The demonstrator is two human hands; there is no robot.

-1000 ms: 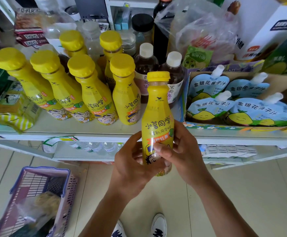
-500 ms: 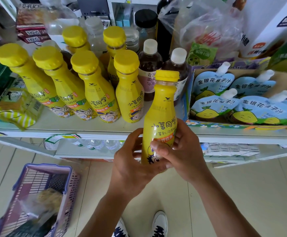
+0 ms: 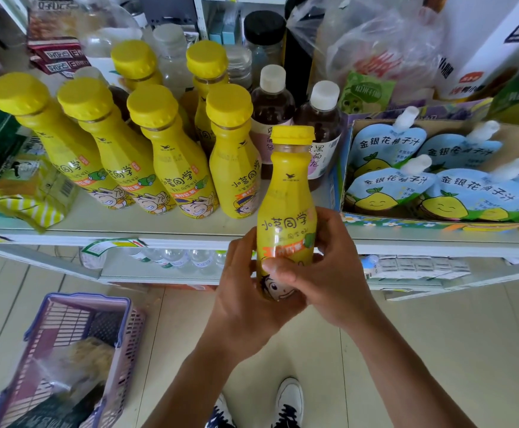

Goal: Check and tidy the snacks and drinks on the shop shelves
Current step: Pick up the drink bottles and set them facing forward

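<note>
Right now, the yellow bottle (image 3: 286, 193) is held upright by both hands, just out in front of the shelf (image 3: 159, 230) edge. The left hand (image 3: 246, 291) wraps round its bottom part from the left side. The right hand (image 3: 329, 279) grips it from the right side, and its thumb lies across the front, just above the cartoon face. The bottle's yellow cap sticks up well above both hands.

Up and to the left of the left hand, a row of yellow bottles (image 3: 171, 156) stands on the shelf, with two more of the same kind behind them. Behind the held bottle's cap stand two dark bottles (image 3: 272, 112) with white caps. Just above the right hand sits a cardboard box (image 3: 437, 223), and inside it lie blue pouches (image 3: 388, 186) with smiling lemons on them. Far above the right hand, at the back, is a clear plastic bag (image 3: 385, 47). Way off to the left of the left hand lies a green and yellow packet (image 3: 26, 193).

Down and to the left of the left hand, a purple basket (image 3: 122, 335) sits on the floor. Below both wrists are two white shoes (image 3: 289, 400).
</note>
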